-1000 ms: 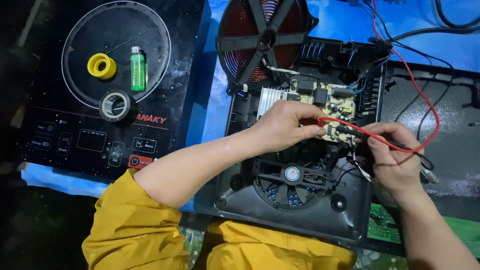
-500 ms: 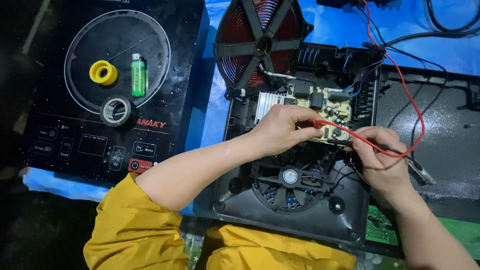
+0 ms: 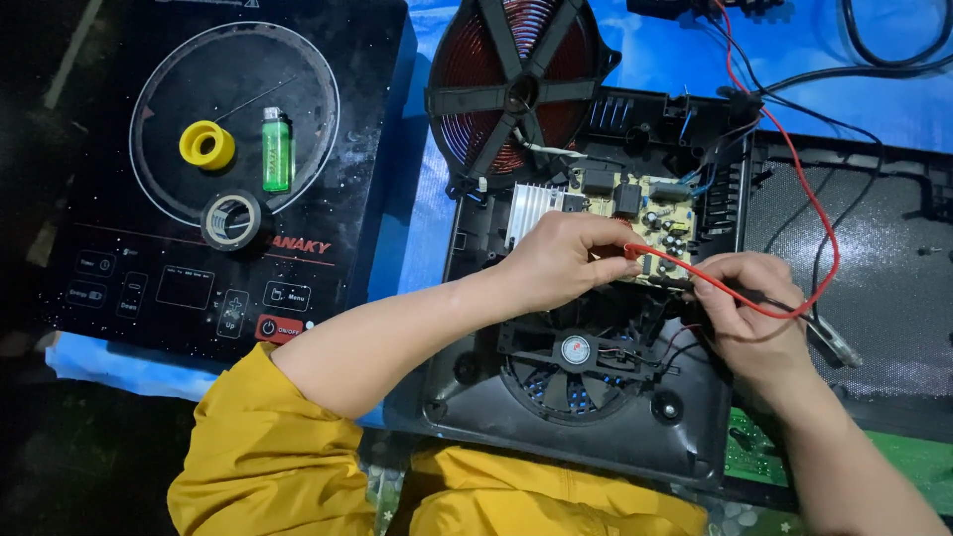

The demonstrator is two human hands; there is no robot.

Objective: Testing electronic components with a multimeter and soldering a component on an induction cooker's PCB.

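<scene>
Both hands' probes on circuit board

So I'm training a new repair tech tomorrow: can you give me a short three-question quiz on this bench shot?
1. True or false: the left hand holds a red probe on the circuit board.
2. Which lies between the yellow roll and the copper coil: A green lighter, B fan?
3. What colour lead loops past the right hand?

Key: 1 true; 2 A; 3 red.
</scene>
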